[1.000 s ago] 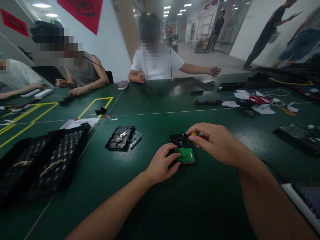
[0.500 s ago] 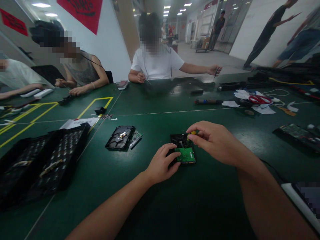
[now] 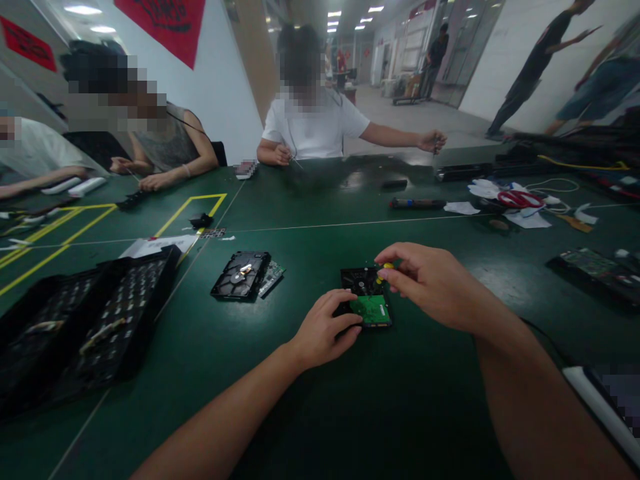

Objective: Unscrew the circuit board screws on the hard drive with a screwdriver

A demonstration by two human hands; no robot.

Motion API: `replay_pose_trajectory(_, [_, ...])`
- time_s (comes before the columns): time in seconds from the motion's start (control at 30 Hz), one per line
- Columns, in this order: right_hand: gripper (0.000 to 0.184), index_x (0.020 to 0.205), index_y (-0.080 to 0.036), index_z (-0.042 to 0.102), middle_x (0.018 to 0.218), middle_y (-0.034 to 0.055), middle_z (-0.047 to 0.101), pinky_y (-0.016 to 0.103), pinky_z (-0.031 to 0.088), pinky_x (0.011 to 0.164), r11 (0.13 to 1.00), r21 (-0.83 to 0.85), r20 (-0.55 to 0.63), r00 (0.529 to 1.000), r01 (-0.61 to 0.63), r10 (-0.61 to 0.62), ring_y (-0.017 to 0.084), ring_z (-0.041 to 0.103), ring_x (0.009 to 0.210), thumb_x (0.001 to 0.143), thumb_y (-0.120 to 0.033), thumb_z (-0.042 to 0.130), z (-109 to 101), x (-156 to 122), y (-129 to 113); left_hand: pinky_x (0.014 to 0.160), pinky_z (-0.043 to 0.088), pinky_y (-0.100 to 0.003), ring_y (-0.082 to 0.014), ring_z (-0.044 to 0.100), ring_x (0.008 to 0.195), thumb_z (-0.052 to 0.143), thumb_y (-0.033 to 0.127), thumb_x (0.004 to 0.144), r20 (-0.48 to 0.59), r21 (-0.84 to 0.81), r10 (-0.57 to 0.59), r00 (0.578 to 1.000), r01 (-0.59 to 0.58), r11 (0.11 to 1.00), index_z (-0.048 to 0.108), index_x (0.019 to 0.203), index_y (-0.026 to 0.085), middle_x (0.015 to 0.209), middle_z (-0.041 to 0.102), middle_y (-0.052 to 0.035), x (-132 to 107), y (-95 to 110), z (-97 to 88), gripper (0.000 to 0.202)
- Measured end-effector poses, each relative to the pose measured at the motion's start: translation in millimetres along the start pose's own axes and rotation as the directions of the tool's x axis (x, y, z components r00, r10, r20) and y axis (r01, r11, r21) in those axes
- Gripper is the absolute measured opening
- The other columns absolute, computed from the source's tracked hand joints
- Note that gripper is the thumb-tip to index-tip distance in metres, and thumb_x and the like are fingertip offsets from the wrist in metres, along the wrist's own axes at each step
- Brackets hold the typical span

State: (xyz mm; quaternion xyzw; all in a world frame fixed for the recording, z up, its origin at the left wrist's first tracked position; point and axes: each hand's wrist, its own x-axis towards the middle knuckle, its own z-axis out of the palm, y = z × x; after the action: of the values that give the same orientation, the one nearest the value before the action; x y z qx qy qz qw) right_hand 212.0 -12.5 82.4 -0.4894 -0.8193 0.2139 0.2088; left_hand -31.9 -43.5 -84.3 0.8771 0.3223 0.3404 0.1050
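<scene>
A black hard drive (image 3: 361,281) lies on the green table (image 3: 310,413) with its green circuit board (image 3: 371,310) facing up. My left hand (image 3: 323,330) grips the drive's left edge, thumb on the board's near corner. My right hand (image 3: 433,283) hovers over the drive's far right corner, fingers pinched round a small yellow-handled tool (image 3: 386,268) whose tip points down at the drive.
A second opened hard drive (image 3: 240,275) with a loose board lies to the left. Black trays (image 3: 75,320) stand at the left. Red scissors (image 3: 517,199), paper scraps and boards are at the right. Other people sit across the table.
My left thumb has slid down onto the board's near corner. My right hand has barely shifted over the drive. The person opposite moved an arm slightly.
</scene>
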Motion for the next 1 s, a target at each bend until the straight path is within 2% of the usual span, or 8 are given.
replay_pose_trajectory(0.2, [0.019, 0.114, -0.021, 0.072, 0.105, 0.0055, 0.079, 0.03, 0.048, 0.073, 1.0, -0.029, -0.043, 0.999, 0.0, -0.001, 0.019, 0.071, 0.084, 0.097, -0.027, 0.064, 1.2, -0.4, -0.1, 0.111, 0.053, -0.057, -0.0317, 0.056, 0.137, 0.066, 0.027, 0.098, 0.014, 0.003, -0.008, 1.0, 0.008, 1.0, 0.073, 0.119, 0.026, 0.143, 0.058, -0.0126, 0.0, 1.2, -0.5, 0.022])
replay_pose_trajectory(0.57, [0.015, 0.108, -0.022, 0.073, 0.1, 0.0047, 0.077, 0.03, 0.047, 0.073, 0.999, -0.032, -0.052, 0.998, 0.023, -0.025, 0.018, 0.068, 0.079, 0.096, -0.026, 0.064, 1.0, -0.3, -3.0, 0.111, 0.053, -0.056, -0.0308, 0.056, 0.137, 0.066, 0.027, 0.098, 0.008, -0.006, -0.012, 1.0, 0.012, 1.0, 0.071, 0.121, 0.027, 0.142, 0.059, -0.0115, -1.1, 0.6, -0.3, 0.023])
replay_pose_trajectory(0.67, [0.015, 0.105, -0.023, 0.075, 0.103, 0.0049, 0.076, 0.03, 0.049, 0.075, 0.998, -0.023, -0.053, 0.997, 0.051, -0.052, 0.019, 0.069, 0.084, 0.098, -0.027, 0.063, 1.7, 0.5, -2.0, 0.111, 0.053, -0.055, -0.0307, 0.056, 0.136, 0.067, 0.028, 0.098, -0.004, -0.01, -0.041, 0.999, 0.041, 0.999, 0.066, 0.128, 0.026, 0.142, 0.059, -0.0127, -1.1, 0.2, 1.3, 0.031])
replay_pose_trajectory(0.8, [0.018, 0.1, -0.024, 0.078, 0.105, 0.0043, 0.076, 0.03, 0.05, 0.078, 0.996, -0.014, -0.038, 0.995, 0.091, -0.091, 0.018, 0.069, 0.088, 0.1, -0.028, 0.061, 0.6, 1.1, -1.5, 0.112, 0.052, -0.057, -0.0339, 0.054, 0.137, 0.074, 0.035, 0.093, -0.014, 0.02, -0.144, 0.989, 0.144, 0.989, 0.055, 0.142, 0.023, 0.145, 0.056, -0.0162, -0.2, -1.5, 4.4, 0.054])
replay_pose_trajectory(0.9, [0.018, 0.106, -0.024, 0.078, 0.105, 0.0043, 0.077, 0.03, 0.05, 0.075, 0.997, -0.008, -0.034, 0.996, 0.083, -0.083, 0.019, 0.07, 0.086, 0.1, -0.026, 0.061, -1.2, 0.4, -2.5, 0.113, 0.05, -0.059, -0.0358, 0.052, 0.138, 0.078, 0.039, 0.091, 0.011, 0.034, -0.212, 0.977, 0.212, 0.977, 0.047, 0.149, 0.023, 0.147, 0.053, -0.0172, 0.0, -2.4, 5.9, 0.068])
replay_pose_trajectory(1.0, [0.02, 0.114, -0.023, 0.075, 0.102, 0.0049, 0.079, 0.03, 0.05, 0.072, 0.999, -0.004, -0.032, 0.999, 0.043, -0.043, 0.02, 0.072, 0.085, 0.099, -0.025, 0.061, -1.9, -0.6, -3.3, 0.114, 0.049, -0.062, -0.0366, 0.051, 0.14, 0.077, 0.041, 0.091, 0.027, 0.033, -0.235, 0.972, 0.234, 0.972, 0.042, 0.153, 0.025, 0.149, 0.051, -0.0165, -0.2, -2.2, 5.7, 0.072])
